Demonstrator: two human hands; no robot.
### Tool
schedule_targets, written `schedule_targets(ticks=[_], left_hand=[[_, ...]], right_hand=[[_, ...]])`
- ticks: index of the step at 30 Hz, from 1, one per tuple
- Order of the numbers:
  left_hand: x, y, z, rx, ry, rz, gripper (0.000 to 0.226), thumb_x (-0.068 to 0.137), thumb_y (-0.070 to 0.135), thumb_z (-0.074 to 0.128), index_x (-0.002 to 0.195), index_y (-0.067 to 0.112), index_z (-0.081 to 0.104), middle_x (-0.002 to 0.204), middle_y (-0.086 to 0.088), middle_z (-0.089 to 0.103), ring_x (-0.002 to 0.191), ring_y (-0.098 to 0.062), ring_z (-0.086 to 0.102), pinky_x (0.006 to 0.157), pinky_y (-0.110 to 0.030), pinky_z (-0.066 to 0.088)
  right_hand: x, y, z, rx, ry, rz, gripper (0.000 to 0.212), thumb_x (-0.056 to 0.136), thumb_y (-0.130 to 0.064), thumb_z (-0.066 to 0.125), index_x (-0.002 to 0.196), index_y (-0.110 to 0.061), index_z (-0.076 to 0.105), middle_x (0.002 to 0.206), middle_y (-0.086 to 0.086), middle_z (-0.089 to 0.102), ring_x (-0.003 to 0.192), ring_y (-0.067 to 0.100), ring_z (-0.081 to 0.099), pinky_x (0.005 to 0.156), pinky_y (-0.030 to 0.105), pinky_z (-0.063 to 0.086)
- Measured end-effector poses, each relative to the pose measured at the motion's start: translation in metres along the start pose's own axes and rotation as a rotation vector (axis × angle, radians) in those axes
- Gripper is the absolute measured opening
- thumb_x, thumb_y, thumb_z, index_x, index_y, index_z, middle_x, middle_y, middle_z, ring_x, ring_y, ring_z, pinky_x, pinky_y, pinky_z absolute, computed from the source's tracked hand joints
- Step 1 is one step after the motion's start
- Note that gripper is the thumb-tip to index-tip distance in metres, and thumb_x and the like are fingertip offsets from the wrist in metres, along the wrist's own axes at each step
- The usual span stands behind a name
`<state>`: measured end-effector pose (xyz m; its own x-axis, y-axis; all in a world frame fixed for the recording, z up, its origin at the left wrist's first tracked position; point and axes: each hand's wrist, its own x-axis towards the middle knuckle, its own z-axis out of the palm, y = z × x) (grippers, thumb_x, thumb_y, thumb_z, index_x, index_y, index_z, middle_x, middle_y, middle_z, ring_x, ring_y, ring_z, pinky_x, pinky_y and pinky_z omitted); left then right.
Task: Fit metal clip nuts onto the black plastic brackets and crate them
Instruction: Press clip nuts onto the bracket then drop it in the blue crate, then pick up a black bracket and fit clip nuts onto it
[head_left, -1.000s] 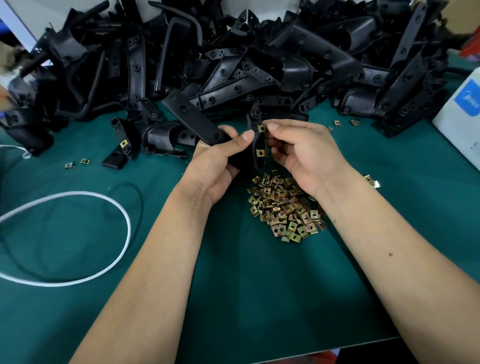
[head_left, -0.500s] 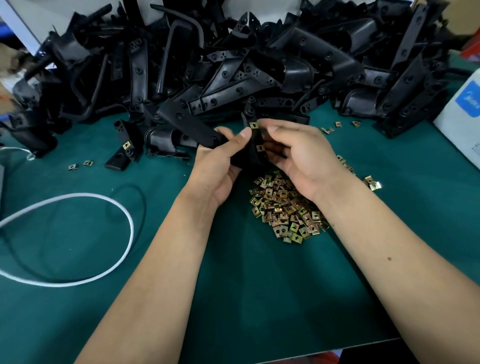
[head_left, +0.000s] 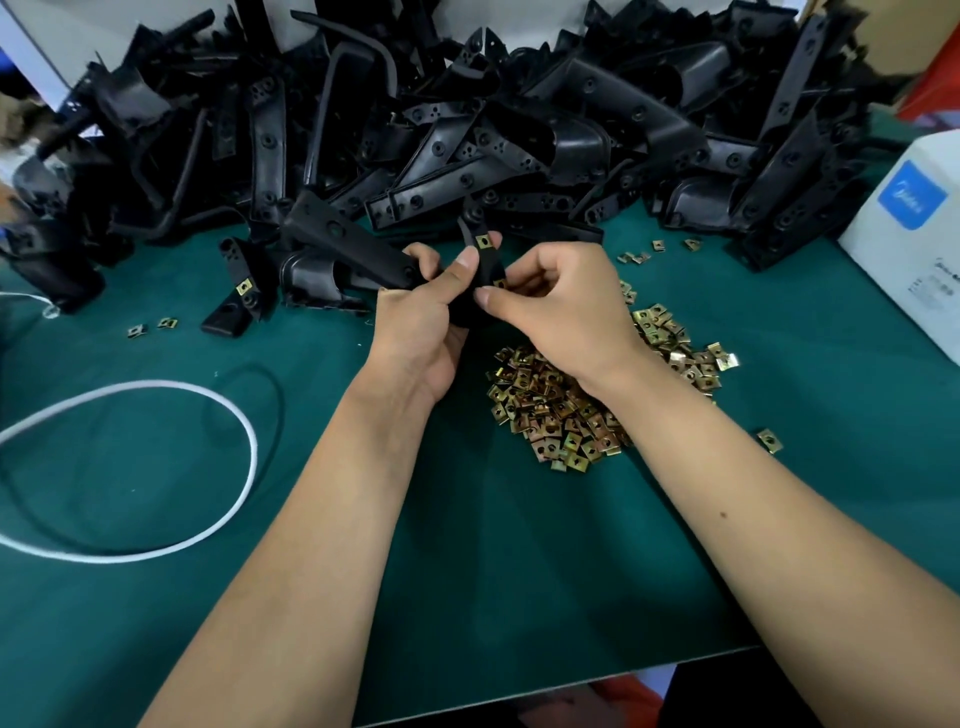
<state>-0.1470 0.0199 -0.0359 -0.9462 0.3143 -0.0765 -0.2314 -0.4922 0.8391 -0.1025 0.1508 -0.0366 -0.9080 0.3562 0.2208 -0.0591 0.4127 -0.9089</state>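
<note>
**Second clip nut going onto the held bracket**

The left hand (head_left: 415, 322) grips a black bracket (head_left: 353, 244), fingers curled round it, thumb pressed near its tab. The right hand (head_left: 556, 306) has shifted lower on that tab over the past second; its fingers pinch around a clip nut (head_left: 500, 283), while another nut (head_left: 483, 240) sits seated above them. The loose nut pile (head_left: 566, 410) lies on the desk (head_left: 519, 561) below the fingers. No crate is visible; crating seems next.

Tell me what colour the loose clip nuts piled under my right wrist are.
Brassy yellow-gold, some darker bronze; the clip nuts show in the head view.
</note>
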Motion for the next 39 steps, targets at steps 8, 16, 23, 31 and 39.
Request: schedule_targets(ticks=[8,16,23,31,39], left_hand=[[-0.017,-0.009,0.064,0.047,-0.020,0.100,0.038,0.096,-0.012,0.060,0.078,0.015,0.039,0.109,-0.026,0.073,0.113,-0.033,0.072,0.105,-0.057,0.052],[-0.072,-0.073,0.231,0.285,-0.329,0.114,0.027,0.091,-0.007,0.069,0.076,0.007,0.051,0.077,-0.016,0.053,0.077,-0.026,0.055,0.075,-0.038,0.047],[-0.181,-0.175,0.353,0.581,-0.716,0.078,0.033,0.083,0.021,0.083,0.095,0.015,0.053,0.090,0.000,0.066,0.089,-0.023,0.066,0.086,-0.040,0.054],[-0.228,-0.326,0.331,1.095,-0.975,-0.312,0.055,0.079,0.038,0.081,0.116,0.013,0.049,0.116,-0.009,0.067,0.112,-0.029,0.064,0.089,-0.040,0.052],[-0.221,-0.383,0.256,1.575,-1.060,-0.404,0.057,0.083,0.028,0.068,0.134,0.009,0.048,0.131,-0.012,0.059,0.119,-0.033,0.060,0.087,-0.035,0.050]], right_hand=[[-0.021,-0.017,-0.063,-0.028,0.093,0.054,0.022,0.077,-0.029,0.089,0.088,-0.017,0.075,0.076,-0.004,0.071,0.066,0.003,0.062,0.066,0.024,0.052],[-0.097,-0.011,-0.215,0.470,0.385,0.023,0.036,0.092,0.008,0.059,0.126,-0.005,0.061,0.121,0.018,0.073,0.118,0.029,0.069,0.107,0.049,0.052],[-0.227,0.054,-0.336,0.742,0.783,0.097,0.034,0.098,0.006,0.042,0.118,-0.004,0.068,0.110,0.011,0.075,0.104,0.020,0.072,0.083,0.029,0.056],[-0.357,0.204,-0.362,0.727,1.010,0.679,0.033,0.101,-0.014,0.056,0.124,0.008,0.062,0.116,0.028,0.066,0.094,0.034,0.070,0.080,0.043,0.061],[-0.420,0.304,-0.320,0.056,0.824,1.419,0.031,0.088,-0.024,0.079,0.098,0.004,0.072,0.090,0.018,0.070,0.081,0.031,0.067,0.071,0.038,0.052]])
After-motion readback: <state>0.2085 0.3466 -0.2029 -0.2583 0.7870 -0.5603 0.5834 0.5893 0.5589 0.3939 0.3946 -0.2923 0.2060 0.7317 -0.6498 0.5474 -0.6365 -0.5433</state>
